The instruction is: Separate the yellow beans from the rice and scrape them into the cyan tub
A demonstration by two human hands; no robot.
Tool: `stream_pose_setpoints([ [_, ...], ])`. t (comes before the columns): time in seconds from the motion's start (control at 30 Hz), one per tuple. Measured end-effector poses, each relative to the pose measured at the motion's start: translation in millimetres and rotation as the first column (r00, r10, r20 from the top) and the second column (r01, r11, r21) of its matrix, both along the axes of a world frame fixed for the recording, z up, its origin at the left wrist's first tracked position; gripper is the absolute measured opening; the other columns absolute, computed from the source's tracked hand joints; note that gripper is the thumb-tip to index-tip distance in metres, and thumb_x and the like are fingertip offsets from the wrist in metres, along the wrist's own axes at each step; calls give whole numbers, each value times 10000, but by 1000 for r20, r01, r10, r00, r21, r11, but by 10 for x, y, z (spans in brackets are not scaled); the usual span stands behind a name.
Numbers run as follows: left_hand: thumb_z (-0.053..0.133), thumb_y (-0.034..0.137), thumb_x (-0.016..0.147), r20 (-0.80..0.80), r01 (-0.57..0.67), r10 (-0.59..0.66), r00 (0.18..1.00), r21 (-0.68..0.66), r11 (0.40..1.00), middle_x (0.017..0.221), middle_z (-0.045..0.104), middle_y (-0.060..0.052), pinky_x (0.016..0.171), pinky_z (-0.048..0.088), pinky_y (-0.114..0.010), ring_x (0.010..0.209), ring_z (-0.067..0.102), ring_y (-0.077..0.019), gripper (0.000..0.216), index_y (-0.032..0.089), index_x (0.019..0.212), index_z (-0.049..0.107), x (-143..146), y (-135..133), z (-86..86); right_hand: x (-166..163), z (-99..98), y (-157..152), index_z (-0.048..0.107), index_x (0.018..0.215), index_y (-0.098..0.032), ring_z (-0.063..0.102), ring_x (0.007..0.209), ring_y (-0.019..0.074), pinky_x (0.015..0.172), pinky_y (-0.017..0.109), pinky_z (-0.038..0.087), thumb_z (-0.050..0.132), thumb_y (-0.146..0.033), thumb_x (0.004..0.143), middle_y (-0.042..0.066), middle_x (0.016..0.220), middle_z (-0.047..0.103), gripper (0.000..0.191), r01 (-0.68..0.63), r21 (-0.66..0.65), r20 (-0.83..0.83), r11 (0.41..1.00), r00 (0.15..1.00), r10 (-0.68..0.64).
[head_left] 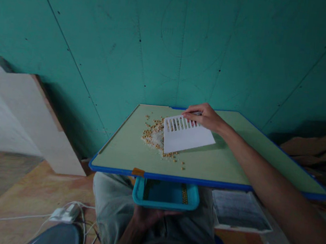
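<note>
My right hand [205,116] pinches the slotted far edge of a flat white plastic sheet [189,139], which slants over the tabletop. Its left edge meets a loose pile of white grains [158,138] and yellow, bean-like kernels [147,134]; part of the pile is hidden beneath it. Low in front of me, my left hand [151,216] grips a teal plastic tray [165,205] from below, just under the table's near edge. Its fingers are mostly hidden under the tray. Patterned strips show inside the tray, too dim to make out.
The light green tabletop [121,148] has a blue rim, with orange tape [138,172] at the near edge. Behind it rises a green wall [184,41]. A pale box [241,210] lies at the lower right. White cables and a power strip [65,213] are on the floor.
</note>
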State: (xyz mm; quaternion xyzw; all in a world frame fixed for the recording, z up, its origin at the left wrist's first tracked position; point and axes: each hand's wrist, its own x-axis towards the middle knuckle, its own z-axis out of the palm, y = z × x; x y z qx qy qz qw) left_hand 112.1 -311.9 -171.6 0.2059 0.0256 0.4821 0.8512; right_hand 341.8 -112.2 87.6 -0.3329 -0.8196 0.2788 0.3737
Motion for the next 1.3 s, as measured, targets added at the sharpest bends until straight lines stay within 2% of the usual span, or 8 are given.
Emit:
stream_pose_setpoints([
  [0.1,438,806,862,-29,-6,4,1000,-57,998,1567,501,-117,1166,280,-736,1402,492,-440,776,304,1435,588,-1,-12,7,-37,-17,4,792,909,-148,538,589,133,559,287,391,706,-411,846,46,719,688,284,29,19,-24,999,999,-28],
  [0.23,362,752,929,4,12,-12,1000,45,999,1612,424,-133,1155,232,-777,1456,409,-459,737,301,1491,517,-21,3,-27,-97,-61,18,784,914,-149,565,624,145,590,293,400,671,-422,869,56,761,703,299,44,70,-48,997,998,-41],
  [0.33,308,742,947,16,31,-33,999,95,995,1618,410,-137,1134,248,-792,1465,383,-476,744,288,1508,489,-26,17,-31,-133,-96,17,781,922,-152,581,636,149,601,294,407,648,-428,887,58,778,711,309,46,96,-42,994,998,-42],
  [0.47,253,783,923,4,27,-27,1000,46,999,1608,437,-117,1172,234,-745,1446,434,-441,779,313,1480,528,-14,16,-2,-166,-122,-3,786,929,-153,601,679,155,628,295,421,648,-420,893,62,813,730,302,46,127,-37,991,998,-42],
  [0.67,234,750,951,59,72,-79,995,123,990,1637,382,-111,1191,177,-736,1478,387,-429,769,292,1522,468,-17,45,-43,-209,-110,-72,789,936,-142,590,658,149,591,290,408,648,-400,892,69,817,734,297,11,82,-17,997,1000,-10],
  [0.9,168,719,968,70,40,-49,996,125,991,1635,382,-131,1180,171,-757,1491,348,-451,780,266,1540,444,-15,30,-90,-238,-99,-124,789,938,-134,570,630,136,565,281,392,656,-402,880,71,810,727,305,-16,38,-20,999,1000,17],
  [1.07,232,733,955,44,30,-34,998,86,996,1643,350,-162,1135,186,-809,1489,311,-505,784,255,1542,439,-23,33,-134,-269,-100,-152,787,953,-134,556,623,125,552,270,383,657,-412,885,67,821,730,314,-39,15,-23,999,999,40],
  [1.3,215,752,946,68,62,-69,995,105,993,1656,330,-142,1169,147,-778,1504,299,-481,804,258,1532,461,-21,35,-62,-337,-130,-192,779,994,-123,556,600,118,548,264,407,657,-424,888,67,816,733,342,-98,-17,-48,995,994,97],
])
